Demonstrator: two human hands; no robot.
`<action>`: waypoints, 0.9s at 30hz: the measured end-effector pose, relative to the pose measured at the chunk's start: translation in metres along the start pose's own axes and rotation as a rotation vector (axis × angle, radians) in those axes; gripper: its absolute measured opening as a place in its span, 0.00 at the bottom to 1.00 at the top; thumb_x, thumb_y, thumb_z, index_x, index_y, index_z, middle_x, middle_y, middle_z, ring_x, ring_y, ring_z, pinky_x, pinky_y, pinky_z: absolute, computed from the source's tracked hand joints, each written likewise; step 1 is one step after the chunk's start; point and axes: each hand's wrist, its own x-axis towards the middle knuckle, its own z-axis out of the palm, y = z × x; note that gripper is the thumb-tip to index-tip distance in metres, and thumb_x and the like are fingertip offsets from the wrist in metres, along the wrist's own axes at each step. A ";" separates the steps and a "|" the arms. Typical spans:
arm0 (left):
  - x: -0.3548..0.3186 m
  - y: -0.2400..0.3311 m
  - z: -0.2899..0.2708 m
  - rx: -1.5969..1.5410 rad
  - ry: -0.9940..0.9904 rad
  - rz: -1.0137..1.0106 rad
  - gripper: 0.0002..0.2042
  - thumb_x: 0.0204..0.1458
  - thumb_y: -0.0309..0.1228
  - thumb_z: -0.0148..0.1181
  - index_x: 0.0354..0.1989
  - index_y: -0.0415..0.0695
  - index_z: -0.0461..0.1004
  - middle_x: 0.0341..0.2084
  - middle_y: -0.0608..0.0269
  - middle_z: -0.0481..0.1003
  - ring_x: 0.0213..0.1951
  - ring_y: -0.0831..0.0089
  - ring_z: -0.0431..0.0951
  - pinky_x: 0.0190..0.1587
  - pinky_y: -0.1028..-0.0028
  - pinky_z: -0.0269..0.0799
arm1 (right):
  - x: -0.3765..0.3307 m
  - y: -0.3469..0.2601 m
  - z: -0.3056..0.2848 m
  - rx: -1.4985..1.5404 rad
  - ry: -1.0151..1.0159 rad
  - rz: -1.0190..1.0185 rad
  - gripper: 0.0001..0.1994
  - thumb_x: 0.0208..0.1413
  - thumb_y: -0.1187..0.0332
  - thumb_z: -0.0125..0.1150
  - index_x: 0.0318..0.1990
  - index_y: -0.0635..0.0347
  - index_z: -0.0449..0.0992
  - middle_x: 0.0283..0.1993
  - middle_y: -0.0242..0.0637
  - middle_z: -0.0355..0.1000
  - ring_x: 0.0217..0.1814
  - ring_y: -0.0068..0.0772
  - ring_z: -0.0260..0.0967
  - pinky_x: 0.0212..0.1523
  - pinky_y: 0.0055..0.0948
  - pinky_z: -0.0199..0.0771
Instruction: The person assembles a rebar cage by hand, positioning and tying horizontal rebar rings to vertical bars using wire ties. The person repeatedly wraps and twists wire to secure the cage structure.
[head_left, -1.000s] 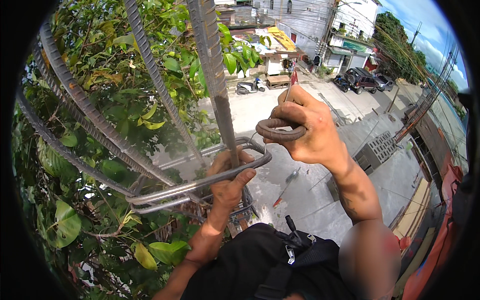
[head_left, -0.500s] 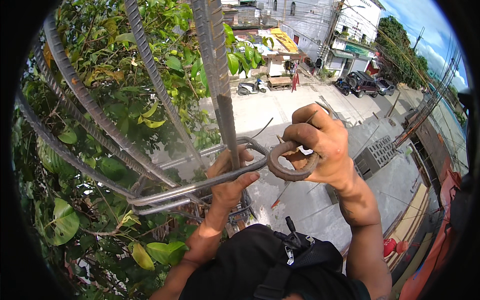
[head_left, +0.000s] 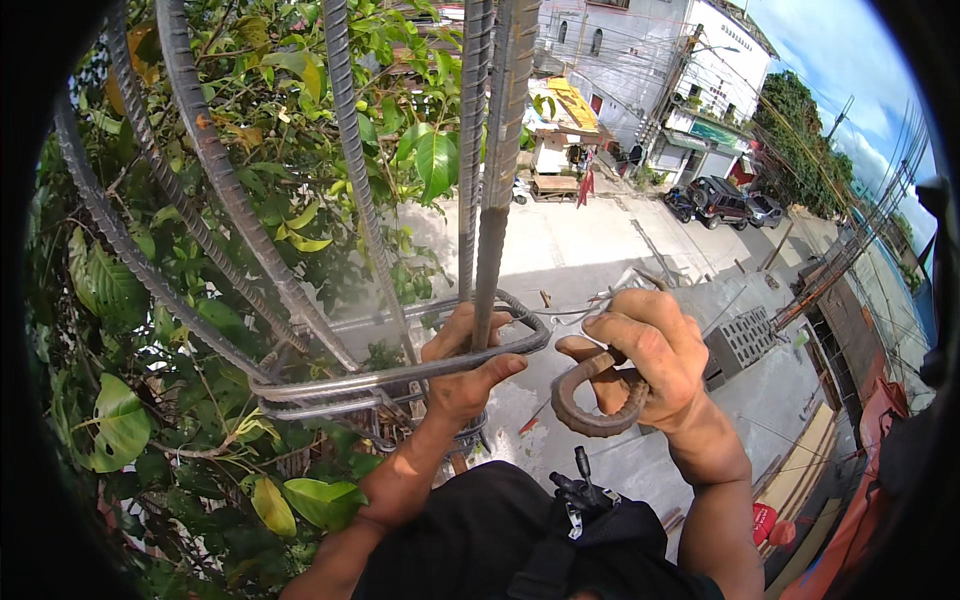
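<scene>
My left hand (head_left: 460, 388) is wrapped round the foot of an upright ribbed rebar (head_left: 492, 225), its thumb stretched along the outer side. Its palm also meets the stacked rectangular steel stirrups (head_left: 340, 385) that ring the bars. Apart from the cage, to its right, my right hand (head_left: 655, 350) is closed on a rusty bar bent into a hook (head_left: 592, 418); its curved end sticks out below the fingers. Thin wire (head_left: 572, 311) shows beside the right fingertips; where it ends is hidden.
More upright rebars (head_left: 235, 210) rise on the left against leafy branches (head_left: 120, 425). Far below lie a concrete surface with hollow blocks (head_left: 748, 335), a street and parked vehicles (head_left: 722, 200). Planks (head_left: 800, 460) and orange sheeting (head_left: 868, 480) are at right.
My right hand has moved slightly down and right with the hook, its fingers now tilted differently. The rebars appear further right in view. My left hand keeps its grip.
</scene>
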 end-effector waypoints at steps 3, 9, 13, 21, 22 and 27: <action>0.000 0.001 -0.001 0.016 -0.016 -0.017 0.16 0.39 0.33 0.72 0.32 0.37 0.74 0.28 0.64 0.70 0.27 0.78 0.67 0.30 0.78 0.65 | -0.003 -0.019 -0.003 0.085 0.000 0.035 0.19 0.31 0.76 0.74 0.34 0.62 0.73 0.31 0.39 0.70 0.26 0.31 0.71 0.23 0.26 0.71; -0.001 0.003 -0.002 -0.054 -0.013 -0.040 0.15 0.41 0.32 0.71 0.33 0.38 0.73 0.26 0.65 0.70 0.27 0.78 0.67 0.31 0.78 0.64 | 0.002 -0.019 0.002 0.341 0.264 0.639 0.20 0.41 0.81 0.69 0.44 0.66 0.70 0.31 0.32 0.67 0.31 0.17 0.61 0.32 0.18 0.66; 0.000 0.002 -0.003 -0.047 -0.033 -0.078 0.15 0.41 0.31 0.71 0.34 0.37 0.73 0.26 0.66 0.70 0.27 0.79 0.66 0.31 0.79 0.63 | 0.004 0.016 0.009 0.516 0.171 0.944 0.17 0.45 0.73 0.70 0.43 0.66 0.72 0.35 0.32 0.71 0.31 0.16 0.66 0.28 0.16 0.67; -0.001 -0.001 -0.002 -0.106 0.014 -0.091 0.18 0.40 0.34 0.71 0.36 0.36 0.74 0.23 0.70 0.66 0.26 0.81 0.64 0.29 0.79 0.60 | -0.002 0.029 0.016 0.920 0.164 0.925 0.16 0.43 0.72 0.70 0.38 0.69 0.72 0.32 0.36 0.69 0.20 0.17 0.61 0.15 0.15 0.57; -0.001 -0.001 -0.002 -0.085 0.003 -0.086 0.18 0.40 0.34 0.72 0.36 0.37 0.73 0.25 0.68 0.67 0.28 0.80 0.65 0.31 0.79 0.61 | -0.001 0.029 0.015 0.984 0.088 0.945 0.15 0.42 0.73 0.70 0.37 0.68 0.71 0.31 0.36 0.69 0.19 0.16 0.59 0.15 0.15 0.56; 0.000 -0.004 -0.008 -0.011 -0.037 -0.097 0.20 0.39 0.35 0.72 0.37 0.38 0.73 0.24 0.68 0.67 0.29 0.78 0.66 0.33 0.79 0.62 | 0.002 0.014 0.009 0.975 0.074 0.862 0.10 0.41 0.75 0.70 0.27 0.66 0.72 0.25 0.33 0.68 0.20 0.18 0.60 0.19 0.19 0.59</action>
